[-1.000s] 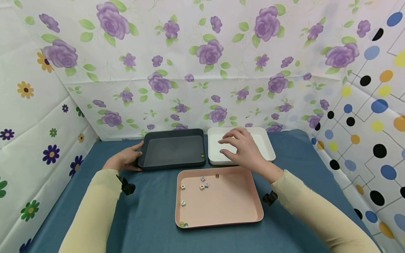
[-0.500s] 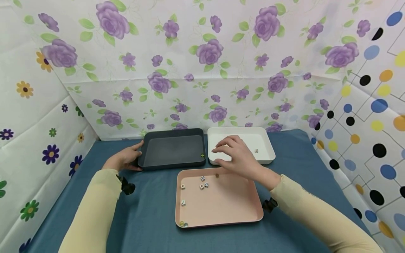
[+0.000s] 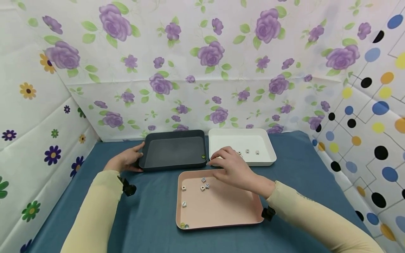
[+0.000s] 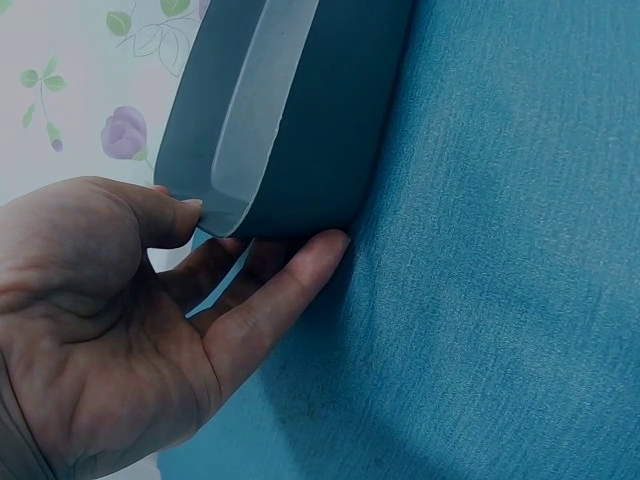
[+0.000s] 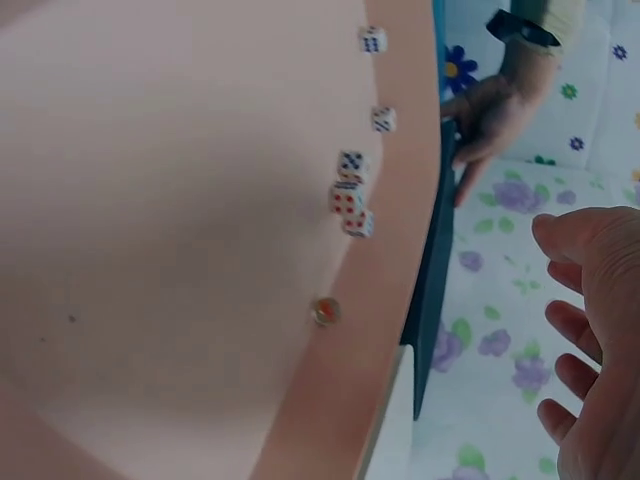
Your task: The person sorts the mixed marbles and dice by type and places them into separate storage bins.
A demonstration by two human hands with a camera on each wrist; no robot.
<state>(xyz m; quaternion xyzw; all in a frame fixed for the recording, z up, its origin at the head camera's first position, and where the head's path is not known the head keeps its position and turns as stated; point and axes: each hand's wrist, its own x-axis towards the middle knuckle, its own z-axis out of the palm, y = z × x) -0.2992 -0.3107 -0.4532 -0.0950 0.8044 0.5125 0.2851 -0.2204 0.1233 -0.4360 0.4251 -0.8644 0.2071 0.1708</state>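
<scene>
My left hand (image 3: 126,159) holds the left end of the dark grey tray (image 3: 174,151). In the left wrist view its thumb lies at the rim and its fingers lie against the outer wall. My right hand (image 3: 233,169) hovers over the back of the pink tray (image 3: 224,207), near the white tray (image 3: 269,160), with loosely bent fingers and nothing visible between them. Several dice (image 3: 203,188) lie in the pink tray. A clear reddish marble (image 5: 325,311) shows there in the right wrist view, hidden by my hand in the head view. Several dice (image 3: 247,151) lie in the white tray, partly covered.
A yellowish-green marble (image 3: 203,156) sits at the right end of the dark tray. Two more marbles (image 3: 182,225) rest in the pink tray's near left corner. The trays stand on a blue cloth (image 3: 152,211), with a flowered sheet (image 3: 190,70) rising behind.
My right hand has moved left and toward me, from over the white tray to the pink tray's back edge, uncovering dice in the white tray. My left hand has stayed put.
</scene>
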